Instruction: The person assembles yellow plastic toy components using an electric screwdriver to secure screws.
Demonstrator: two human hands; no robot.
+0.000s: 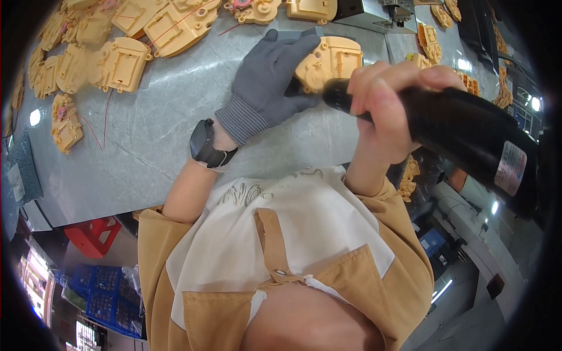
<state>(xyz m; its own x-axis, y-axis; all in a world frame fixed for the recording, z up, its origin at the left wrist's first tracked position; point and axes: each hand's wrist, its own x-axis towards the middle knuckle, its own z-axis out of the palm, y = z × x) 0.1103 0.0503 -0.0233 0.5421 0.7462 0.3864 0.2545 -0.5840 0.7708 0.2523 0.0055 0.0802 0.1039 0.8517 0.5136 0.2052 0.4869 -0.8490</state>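
The left hand (275,76), covered by a grey knit glove, is closed loosely over a tan plastic housing (331,61); the fingers are curled around the near and left sides of the part, which is pressed down on the bench (146,152). A black watch (206,144) is worn at the wrist just below the glove cuff. The right hand (389,111) is bare and is wrapped fully around a black powered screwdriver (462,137), with the fingers shut tight over the narrower front of its barrel. The dark tip of the tool is brought against the lower left edge of the housing, just beside the gloved fingers.

The housing is kept at the far middle of the bench, its flat rectangular end turned to the right and away, its rounded end toward the glove. The long axis of the screwdriver is laid from lower right to upper left, its nose pointed at the housing and its labelled rear end raised toward the right rim of the view.

The bench is a grey, mottled surface. More tan housings (117,64) are spread across its far left, some trailing thin red wires. A grey metal device (380,14) is seen at the far edge. Below the bench edge, a red crate (93,234) and blue crates (108,289) are set on the floor.
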